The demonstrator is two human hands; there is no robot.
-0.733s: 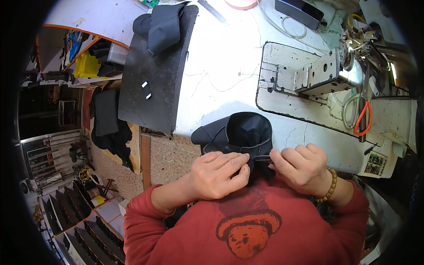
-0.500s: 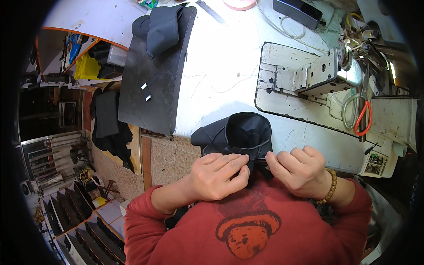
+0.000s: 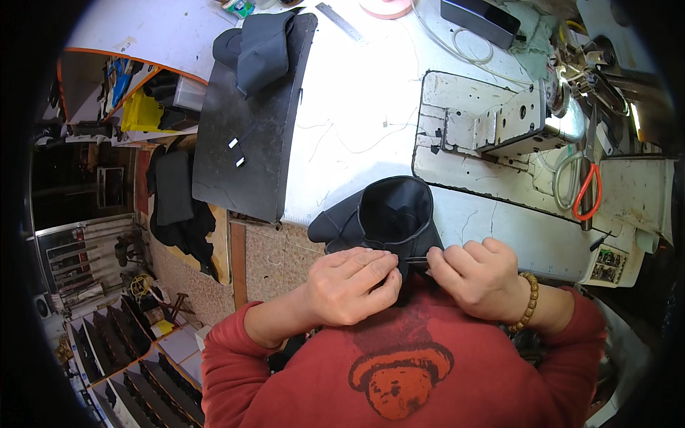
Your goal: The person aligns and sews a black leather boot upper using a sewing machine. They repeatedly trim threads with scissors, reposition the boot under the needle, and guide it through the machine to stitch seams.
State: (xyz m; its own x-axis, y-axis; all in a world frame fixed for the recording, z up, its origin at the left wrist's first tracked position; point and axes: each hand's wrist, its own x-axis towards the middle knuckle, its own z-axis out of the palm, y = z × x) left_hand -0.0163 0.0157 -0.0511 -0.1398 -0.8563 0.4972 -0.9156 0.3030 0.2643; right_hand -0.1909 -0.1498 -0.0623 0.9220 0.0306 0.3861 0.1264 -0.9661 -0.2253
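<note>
In the head view, a black boot-shaped piece (image 3: 396, 210) stands at the near edge of the white table (image 3: 357, 93), close to the person's red sweater (image 3: 399, 335), its wide round opening facing up. The left hand (image 3: 354, 285) has its fingers bent and pinches the near side of the piece, just below the rim. The right hand (image 3: 479, 279), with a beaded bracelet (image 3: 530, 303) at its wrist, is curled closed around a slim tool (image 3: 417, 260), whose thin end points left toward the left fingertips; whether the tip pierces the material cannot be told. Beyond to the left, folded black pieces (image 3: 264, 53) lie on a dark board (image 3: 239, 182). To the right are a sewing machine (image 3: 517, 121) and red-handled scissors (image 3: 597, 191).
</note>
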